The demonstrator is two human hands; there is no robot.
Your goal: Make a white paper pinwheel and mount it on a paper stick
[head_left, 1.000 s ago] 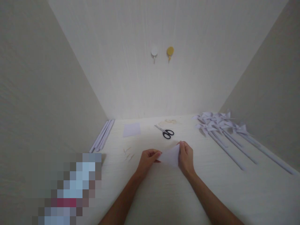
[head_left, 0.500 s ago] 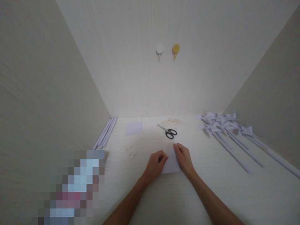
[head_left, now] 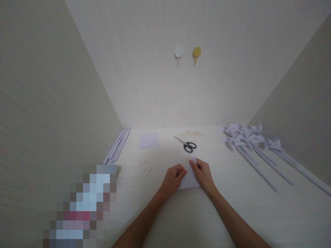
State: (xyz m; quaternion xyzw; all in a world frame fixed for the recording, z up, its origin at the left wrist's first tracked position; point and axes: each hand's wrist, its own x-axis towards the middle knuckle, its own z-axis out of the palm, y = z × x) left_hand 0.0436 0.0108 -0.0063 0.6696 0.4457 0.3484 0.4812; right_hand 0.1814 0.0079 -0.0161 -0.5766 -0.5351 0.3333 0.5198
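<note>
Both hands are on a pale lilac sheet of paper point(head_left: 190, 181) close to the front of the white table. My left hand point(head_left: 174, 177) is closed, its thumb and fingertips pinching the sheet's left part. My right hand point(head_left: 203, 172) grips the upper right edge between thumb and fingers, and a corner of paper sticks up there. Part of the sheet is hidden under the hands. Just beyond them lie scissors point(head_left: 187, 144) with black handles, blades pointing to the back left. A second square of lilac paper point(head_left: 149, 141) lies flat at the back left.
Several paper pinwheels point(head_left: 240, 137) on paper sticks are piled at the right. Rolled paper tubes point(head_left: 117, 146) rest along the left wall. Small toothpick-like pieces point(head_left: 146, 167) are scattered left of my hands. A blurred-out object point(head_left: 85, 203) stands at the front left. Two hooks point(head_left: 197, 53) are on the back wall.
My right thumb and fingers have shifted slightly on the sheet, and a paper corner now shows above them. My left hand keeps its pinch. The whole view has moved a little.
</note>
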